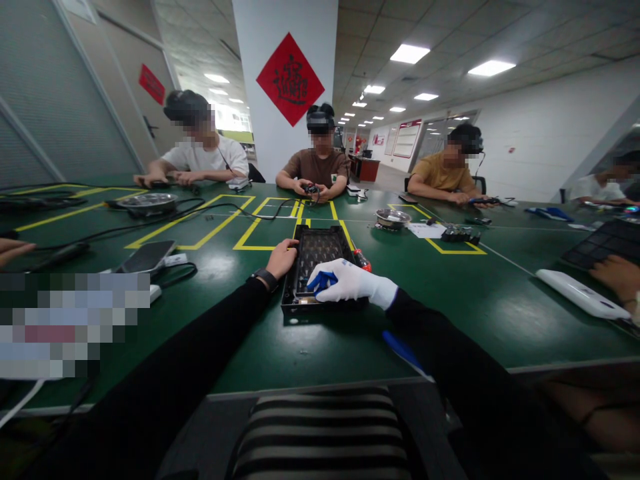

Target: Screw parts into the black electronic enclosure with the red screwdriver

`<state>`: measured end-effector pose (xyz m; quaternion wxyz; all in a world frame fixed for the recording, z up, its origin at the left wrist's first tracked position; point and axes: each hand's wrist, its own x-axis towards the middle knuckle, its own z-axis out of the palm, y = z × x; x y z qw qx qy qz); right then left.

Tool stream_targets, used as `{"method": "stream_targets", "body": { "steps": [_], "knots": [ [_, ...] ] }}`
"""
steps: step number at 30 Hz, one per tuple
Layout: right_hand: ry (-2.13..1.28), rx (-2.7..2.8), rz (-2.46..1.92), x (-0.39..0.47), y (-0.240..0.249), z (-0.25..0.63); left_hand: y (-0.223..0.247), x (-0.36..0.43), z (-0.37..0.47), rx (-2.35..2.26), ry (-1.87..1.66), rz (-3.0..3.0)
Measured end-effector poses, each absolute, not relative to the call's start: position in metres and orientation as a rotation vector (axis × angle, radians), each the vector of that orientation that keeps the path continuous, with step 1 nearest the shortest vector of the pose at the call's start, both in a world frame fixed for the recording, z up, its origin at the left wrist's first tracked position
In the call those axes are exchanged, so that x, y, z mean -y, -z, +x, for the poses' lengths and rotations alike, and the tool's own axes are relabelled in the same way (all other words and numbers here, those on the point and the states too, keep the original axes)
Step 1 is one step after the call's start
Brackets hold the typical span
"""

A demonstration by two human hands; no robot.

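In the head view, a black rectangular plastic case [330, 243] lies in front of me on the green table, its inside marked with rows of small shapes. My left hand [283, 258] is bare and holds the case's left wall, fingers bent over the edge. My right hand [345, 280] wears a white glove with blue fingertips. Its fingers are curled together over the near part of the case, and what they hold, if anything, is hidden. A small metallic piece [306, 301] shows just below them at the near end. Beside the right wall, a red object [363, 260] is partly covered by my glove.
A blue item [404, 351] lies near the table's front edge. Left are a phone-like device [149, 256] and cables; a metal bowl [393, 217] and black parts [461, 235] stand farther back. A white device [580, 295] lies right. Several people sit around the table.
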<state>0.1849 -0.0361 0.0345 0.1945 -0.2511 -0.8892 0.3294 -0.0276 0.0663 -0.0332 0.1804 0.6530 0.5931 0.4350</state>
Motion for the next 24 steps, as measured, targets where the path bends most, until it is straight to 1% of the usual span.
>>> {"method": "stream_targets", "body": {
  "steps": [10, 17, 21, 24],
  "knots": [
    [-0.890, 2.532, -0.690, 0.038, -0.041, 0.188, 0.034, -0.066, -0.028, -1.664, -1.231, 1.837],
    [-0.910, 2.462, -0.604, 0.035, -0.040, 0.190, 0.036, -0.069, -0.028, -1.657, -1.243, 1.851],
    [-0.889, 2.298, -0.527, 0.024, -0.035, 0.193, 0.034, -0.067, -0.027, -1.673, -1.222, 1.846],
    [-1.011, 2.069, -0.617, 0.012, -0.028, 0.193, 0.033, -0.066, -0.027, -1.669, -1.230, 1.843]
  ]
}}
